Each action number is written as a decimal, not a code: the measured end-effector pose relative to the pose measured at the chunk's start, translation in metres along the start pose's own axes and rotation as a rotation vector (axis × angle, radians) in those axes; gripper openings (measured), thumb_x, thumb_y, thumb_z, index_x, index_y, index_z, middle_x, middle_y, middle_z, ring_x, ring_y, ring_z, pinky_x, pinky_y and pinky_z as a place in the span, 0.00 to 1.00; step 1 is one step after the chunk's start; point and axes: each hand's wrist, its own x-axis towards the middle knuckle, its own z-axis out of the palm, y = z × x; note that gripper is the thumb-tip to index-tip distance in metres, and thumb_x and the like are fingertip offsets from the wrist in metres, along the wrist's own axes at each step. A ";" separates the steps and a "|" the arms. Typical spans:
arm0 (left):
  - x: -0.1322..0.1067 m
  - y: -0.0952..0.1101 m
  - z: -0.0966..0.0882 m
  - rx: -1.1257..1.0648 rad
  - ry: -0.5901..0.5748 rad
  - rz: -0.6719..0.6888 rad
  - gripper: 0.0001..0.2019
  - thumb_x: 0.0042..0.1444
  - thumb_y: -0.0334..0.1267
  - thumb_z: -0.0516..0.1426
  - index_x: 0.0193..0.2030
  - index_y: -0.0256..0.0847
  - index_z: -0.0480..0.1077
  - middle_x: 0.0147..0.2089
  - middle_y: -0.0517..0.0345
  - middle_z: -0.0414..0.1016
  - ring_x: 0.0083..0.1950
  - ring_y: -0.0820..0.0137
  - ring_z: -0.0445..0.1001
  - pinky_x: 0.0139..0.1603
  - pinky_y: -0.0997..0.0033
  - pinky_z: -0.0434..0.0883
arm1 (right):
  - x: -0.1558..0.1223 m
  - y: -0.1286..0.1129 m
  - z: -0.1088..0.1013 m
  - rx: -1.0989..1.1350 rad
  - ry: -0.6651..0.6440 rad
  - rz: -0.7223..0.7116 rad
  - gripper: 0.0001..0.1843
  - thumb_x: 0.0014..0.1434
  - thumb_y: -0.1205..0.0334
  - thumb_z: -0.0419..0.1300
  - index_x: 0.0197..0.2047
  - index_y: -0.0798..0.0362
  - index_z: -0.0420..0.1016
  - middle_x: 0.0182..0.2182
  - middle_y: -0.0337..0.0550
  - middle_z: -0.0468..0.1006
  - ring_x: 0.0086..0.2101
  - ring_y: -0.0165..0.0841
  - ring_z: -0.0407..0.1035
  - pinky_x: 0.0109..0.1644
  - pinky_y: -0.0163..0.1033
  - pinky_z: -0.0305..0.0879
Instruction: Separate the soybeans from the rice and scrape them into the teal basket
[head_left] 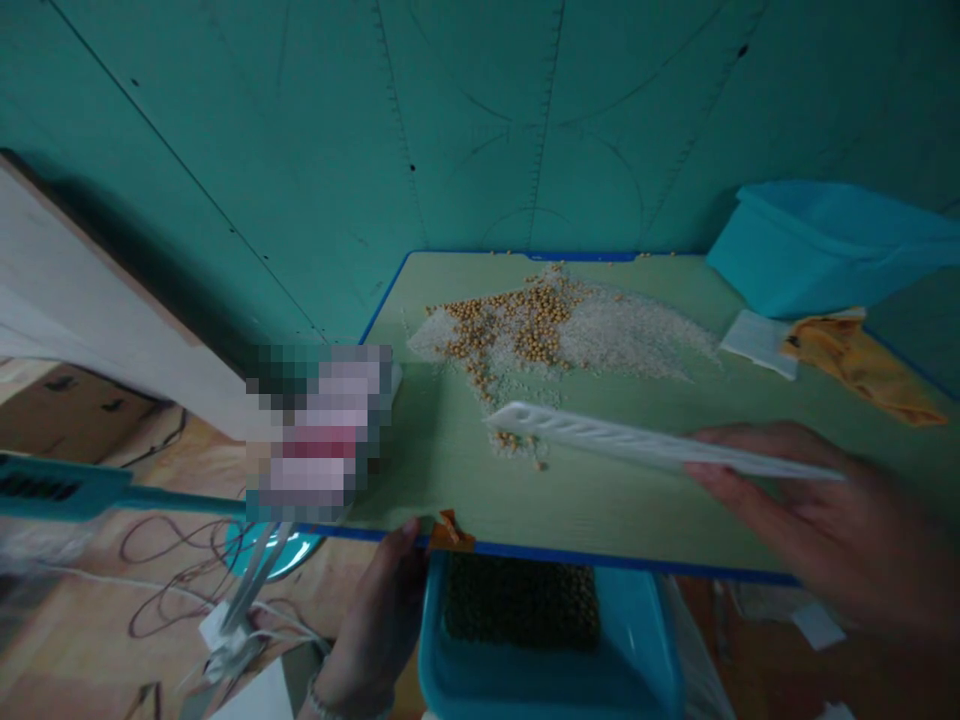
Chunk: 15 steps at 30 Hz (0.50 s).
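Observation:
My right hand (787,500) is closed around one end of a long, thin white strip (600,430) with slanted ridges along it. The strip's far end touches a few yellow beans and white grains (517,442) on the green board (645,510). Beyond it lies a spread pile of yellow beans (536,325), like soybeans, mixed with white rice-like grains (630,325). My left hand (375,610) is at the board's blue front edge, thumb over the rim, its other fingers hidden below. Right beside it, under the edge, a blue basin (667,640) holds a dark, grainy mass (521,600).
A blue scoop-like container (810,250), a white cloth (761,340) and an orange cloth (862,360) lie at the right. Orange tape (452,535) marks the front edge. A pixelated object (322,430) stands at the left edge. Cables (180,560) trail on the floor.

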 end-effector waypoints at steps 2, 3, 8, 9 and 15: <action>0.000 0.000 0.001 -0.010 -0.009 0.011 0.12 0.48 0.47 0.64 0.33 0.41 0.80 0.30 0.53 0.84 0.46 0.51 0.81 0.52 0.54 0.73 | 0.019 -0.012 0.001 0.063 -0.015 0.008 0.08 0.56 0.53 0.55 0.32 0.43 0.74 0.28 0.41 0.83 0.26 0.40 0.77 0.24 0.39 0.74; 0.000 0.000 0.002 -0.013 -0.009 0.026 0.12 0.46 0.46 0.66 0.33 0.41 0.80 0.31 0.54 0.85 0.45 0.51 0.81 0.52 0.55 0.73 | 0.025 -0.017 0.002 0.083 -0.030 0.008 0.07 0.56 0.54 0.55 0.31 0.44 0.73 0.27 0.42 0.83 0.25 0.39 0.77 0.23 0.39 0.74; 0.003 0.000 0.005 -0.026 0.033 0.106 0.13 0.41 0.45 0.68 0.34 0.40 0.80 0.35 0.54 0.85 0.44 0.52 0.81 0.52 0.56 0.74 | 0.023 -0.022 0.007 0.097 -0.038 -0.112 0.09 0.57 0.55 0.54 0.31 0.44 0.75 0.28 0.41 0.84 0.27 0.39 0.78 0.27 0.40 0.76; 0.003 -0.001 0.004 -0.024 0.030 0.096 0.13 0.43 0.45 0.67 0.33 0.40 0.80 0.35 0.54 0.85 0.44 0.52 0.81 0.52 0.56 0.74 | 0.020 -0.021 0.006 0.111 -0.035 -0.139 0.10 0.58 0.54 0.54 0.31 0.43 0.76 0.29 0.40 0.84 0.28 0.38 0.79 0.26 0.38 0.76; 0.004 -0.002 -0.001 -0.019 -0.011 0.050 0.14 0.45 0.47 0.66 0.36 0.41 0.81 0.35 0.54 0.85 0.47 0.51 0.80 0.53 0.54 0.73 | 0.000 -0.015 0.000 0.107 0.012 -0.321 0.08 0.62 0.54 0.55 0.35 0.36 0.74 0.28 0.32 0.85 0.27 0.31 0.80 0.25 0.29 0.75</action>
